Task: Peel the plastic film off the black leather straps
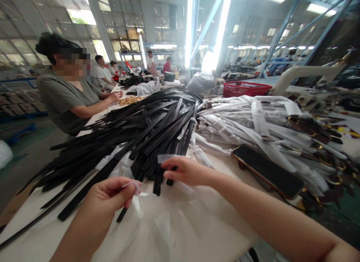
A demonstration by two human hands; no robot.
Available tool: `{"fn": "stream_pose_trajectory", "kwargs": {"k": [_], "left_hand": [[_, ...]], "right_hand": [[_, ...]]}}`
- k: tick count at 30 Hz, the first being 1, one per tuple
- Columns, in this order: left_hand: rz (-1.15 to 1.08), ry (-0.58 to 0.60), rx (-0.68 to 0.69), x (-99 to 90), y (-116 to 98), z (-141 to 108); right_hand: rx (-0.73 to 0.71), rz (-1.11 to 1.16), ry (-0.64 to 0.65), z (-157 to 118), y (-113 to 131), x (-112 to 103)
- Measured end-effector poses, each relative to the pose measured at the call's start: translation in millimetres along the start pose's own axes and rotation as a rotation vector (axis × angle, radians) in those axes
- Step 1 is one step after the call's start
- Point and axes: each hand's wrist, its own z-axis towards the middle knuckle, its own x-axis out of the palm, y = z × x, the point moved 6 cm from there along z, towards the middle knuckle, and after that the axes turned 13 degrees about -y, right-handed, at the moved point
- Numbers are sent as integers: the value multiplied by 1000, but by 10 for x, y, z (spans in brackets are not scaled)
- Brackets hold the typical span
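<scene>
My left hand is closed in a pinch on a thin, whitish plastic strip that curls over the fingertips. My right hand reaches in from the right with fingers bent around a piece of clear plastic film; its exact hold is partly hidden. Just beyond both hands lies a big heap of flat black straps, their ends pointing towards me. Some strap ends come close to the right fingertips. Clear plastic film also lies on the table below the left hand.
On the right is a pile of straps wrapped in white film, with a dark phone in front. A red basket stands behind. A co-worker sits at the left edge of the pale table, by gold-coloured pieces.
</scene>
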Motion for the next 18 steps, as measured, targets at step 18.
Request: {"fn": "stream_pose_trajectory", "kwargs": {"k": [18], "left_hand": [[42, 147, -40, 345, 69, -151]], "right_hand": [[-366, -303, -24, 203, -302, -247]]}}
